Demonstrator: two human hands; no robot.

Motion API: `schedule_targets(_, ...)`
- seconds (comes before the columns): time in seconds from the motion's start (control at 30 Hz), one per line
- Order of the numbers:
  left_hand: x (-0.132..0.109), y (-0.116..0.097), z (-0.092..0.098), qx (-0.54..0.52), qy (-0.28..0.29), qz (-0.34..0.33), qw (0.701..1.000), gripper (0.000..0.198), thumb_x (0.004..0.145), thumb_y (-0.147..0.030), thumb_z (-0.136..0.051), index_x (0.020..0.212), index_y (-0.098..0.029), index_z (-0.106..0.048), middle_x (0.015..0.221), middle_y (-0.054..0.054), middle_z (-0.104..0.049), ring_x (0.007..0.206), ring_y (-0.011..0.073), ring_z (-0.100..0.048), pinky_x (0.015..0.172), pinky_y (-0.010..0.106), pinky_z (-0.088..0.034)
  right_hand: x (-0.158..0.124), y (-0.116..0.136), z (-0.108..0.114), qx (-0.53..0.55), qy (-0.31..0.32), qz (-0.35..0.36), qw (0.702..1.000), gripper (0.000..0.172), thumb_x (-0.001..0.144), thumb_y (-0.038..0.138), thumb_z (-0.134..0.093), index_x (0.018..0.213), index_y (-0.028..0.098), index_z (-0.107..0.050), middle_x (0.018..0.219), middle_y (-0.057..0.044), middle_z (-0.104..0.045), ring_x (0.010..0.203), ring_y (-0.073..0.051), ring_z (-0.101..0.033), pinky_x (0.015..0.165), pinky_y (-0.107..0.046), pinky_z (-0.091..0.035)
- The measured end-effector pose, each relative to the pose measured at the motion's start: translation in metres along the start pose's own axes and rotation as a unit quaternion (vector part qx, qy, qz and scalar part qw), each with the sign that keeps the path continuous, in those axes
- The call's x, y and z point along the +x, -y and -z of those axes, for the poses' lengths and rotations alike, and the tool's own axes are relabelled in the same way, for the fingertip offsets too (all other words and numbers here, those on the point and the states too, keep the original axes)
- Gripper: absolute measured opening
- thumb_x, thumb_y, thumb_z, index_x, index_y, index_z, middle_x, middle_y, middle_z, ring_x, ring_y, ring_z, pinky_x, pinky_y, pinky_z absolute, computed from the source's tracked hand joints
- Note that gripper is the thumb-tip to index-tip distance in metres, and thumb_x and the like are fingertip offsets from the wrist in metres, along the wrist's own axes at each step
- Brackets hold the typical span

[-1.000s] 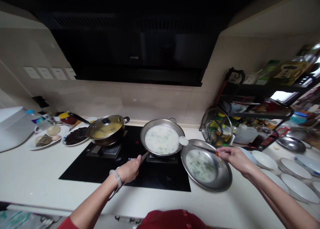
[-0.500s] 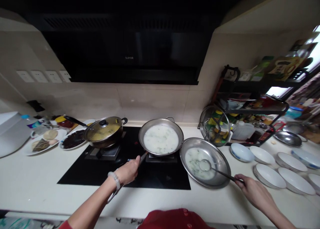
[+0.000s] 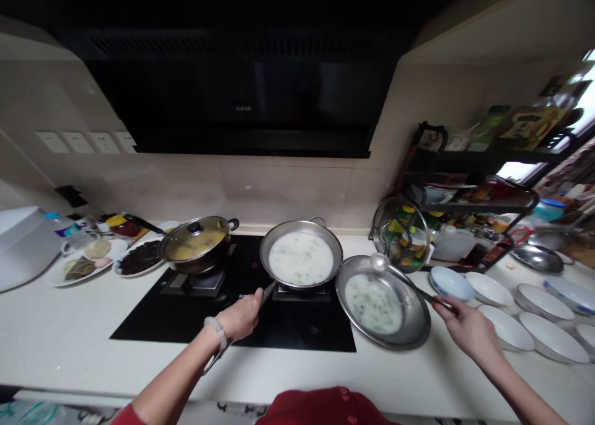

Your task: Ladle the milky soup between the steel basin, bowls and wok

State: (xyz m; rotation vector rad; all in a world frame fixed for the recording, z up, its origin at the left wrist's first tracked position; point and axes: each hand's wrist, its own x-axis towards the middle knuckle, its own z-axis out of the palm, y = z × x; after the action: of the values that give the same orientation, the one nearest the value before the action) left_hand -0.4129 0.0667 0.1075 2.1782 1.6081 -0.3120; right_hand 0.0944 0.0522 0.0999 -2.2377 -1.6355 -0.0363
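Note:
My left hand (image 3: 240,316) is closed around the handle of a wok (image 3: 266,239) on the right burner; white soup with green bits (image 3: 301,258) fills much of it. In my right hand (image 3: 467,329) is the dark handle of a ladle (image 3: 380,262), its bowl raised over the far rim of a wide metal basin (image 3: 416,326). Thin whitish soup with green pieces (image 3: 373,304) lies in that basin, which stands on the counter against the wok's right side. What the ladle's bowl contains cannot be made out.
On the left burner stands a lidded pan (image 3: 198,242) of yellowish food. Plates of food (image 3: 139,258) lie farther left. Several bowls (image 3: 504,327) cover the right counter, below a black rack (image 3: 474,208) of jars. A glass lid (image 3: 402,233) leans there. The range hood (image 3: 242,90) hangs overhead.
The ladle has come up out of the basin's soup toward its far rim. My right hand has risen slightly, while my left hand keeps its grip on the wok handle.

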Motion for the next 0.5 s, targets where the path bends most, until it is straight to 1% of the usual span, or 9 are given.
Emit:
schedule_targets(0.03,0.0,0.0,0.0,0.002,-0.001,0.001,1.0,0.066,0.084,-0.015,-0.043,0.147,0.0,-0.026,0.126,0.027,-0.059,0.118,0.0295,-0.059,0.098,0.036,-0.043,0.006,0.009,0.001,0.039,-0.003,0.002,0.999,0.042,0.08,0.044,-0.047,0.097,0.02,-0.076,0.069,-0.009,-0.073,0.07,-0.032,-0.07,0.06,-0.037,-0.051)
schedule_targets(0.1,0.0,0.0,0.0,0.005,-0.004,0.001,1.0,0.066,0.085,-0.015,-0.043,0.147,0.0,-0.026,0.126,0.026,-0.06,0.117,0.0293,-0.059,0.098,0.036,-0.043,0.014,0.032,0.003,0.095,-0.001,0.034,0.995,0.041,0.079,0.044,-0.048,0.097,0.02,-0.076,0.074,-0.008,-0.075,0.071,-0.03,-0.07,0.063,-0.035,-0.051)
schedule_targets(0.17,0.0,-0.001,0.0,0.006,-0.004,0.001,1.0,0.067,0.085,-0.015,-0.043,0.147,0.0,-0.026,0.125,0.026,-0.06,0.116,0.0292,-0.06,0.098,0.035,-0.043,0.016,0.062,0.004,0.116,0.015,0.067,0.991,0.04,0.08,0.042,-0.049,0.101,0.019,-0.075,0.08,-0.008,-0.076,0.075,-0.028,-0.071,0.068,-0.034,-0.052)
schedule_targets(0.23,-0.001,-0.003,0.002,0.004,-0.002,0.005,1.0,0.067,0.084,-0.015,-0.043,0.147,0.0,-0.026,0.124,0.026,-0.061,0.114,0.0293,-0.061,0.097,0.035,-0.044,0.017,0.094,0.003,0.086,0.042,0.102,0.99,0.039,0.084,0.038,-0.048,0.107,0.019,-0.074,0.086,-0.009,-0.077,0.08,-0.028,-0.071,0.072,-0.034,-0.051)
schedule_targets(0.3,-0.002,-0.005,0.005,-0.002,0.0,0.004,1.0,0.066,0.084,-0.015,-0.043,0.147,0.0,-0.028,0.122,0.026,-0.062,0.112,0.0293,-0.062,0.095,0.035,-0.045,0.017,0.123,0.0,0.034,0.063,0.149,0.986,0.037,0.09,0.033,-0.046,0.114,0.02,-0.071,0.098,-0.01,-0.076,0.089,-0.027,-0.07,0.078,-0.033,-0.049)
schedule_targets(0.33,-0.003,-0.006,0.006,-0.005,-0.001,0.003,1.0,0.066,0.084,-0.015,-0.043,0.146,0.0,-0.028,0.121,0.026,-0.062,0.112,0.0294,-0.062,0.095,0.035,-0.045,0.017,0.136,-0.002,0.001,0.077,0.168,0.983,0.037,0.092,0.031,-0.044,0.117,0.02,-0.069,0.1,-0.011,-0.075,0.091,-0.028,-0.07,0.078,-0.034,-0.048)
schedule_targets(0.43,-0.004,-0.008,0.009,-0.011,-0.001,0.0,1.0,0.066,0.084,-0.015,-0.044,0.145,0.0,-0.028,0.119,0.025,-0.063,0.112,0.0294,-0.062,0.094,0.035,-0.045,0.019,0.166,-0.01,-0.067,0.123,0.197,0.97,0.036,0.095,0.024,-0.04,0.12,0.02,-0.066,0.103,-0.014,-0.073,0.091,-0.029,-0.068,0.076,-0.035,-0.045)
schedule_targets(0.5,-0.005,-0.009,0.01,-0.016,-0.004,-0.001,1.0,0.065,0.083,-0.015,-0.045,0.144,0.0,-0.03,0.118,0.025,-0.064,0.111,0.0299,-0.063,0.092,0.036,-0.045,0.019,0.178,-0.018,-0.071,0.144,0.2,0.966,0.035,0.095,0.021,-0.04,0.119,0.019,-0.066,0.101,-0.016,-0.072,0.089,-0.03,-0.068,0.075,-0.036,-0.044)
